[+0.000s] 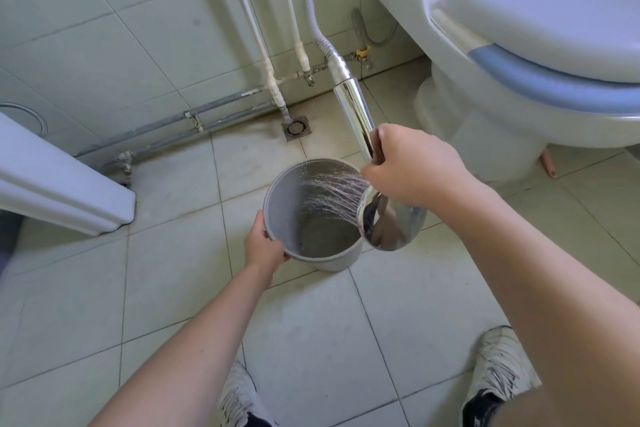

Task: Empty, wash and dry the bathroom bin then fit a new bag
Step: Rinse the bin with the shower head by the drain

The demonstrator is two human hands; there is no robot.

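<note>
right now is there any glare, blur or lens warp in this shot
Head view: wide-angle warp bends the tile lines and toilet; the chrome shower head mirrors the right hand; the water spray into the bin streaks; lighting is soft, shadows faint; the left hand is sharp.

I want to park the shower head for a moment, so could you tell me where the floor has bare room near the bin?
Bare tiles lie between the bin and the shoes, and left of the bin toward the white pedestal. It is tighter behind the bin, where the floor drain and wall pipes sit, and right of it by the toilet.
</note>
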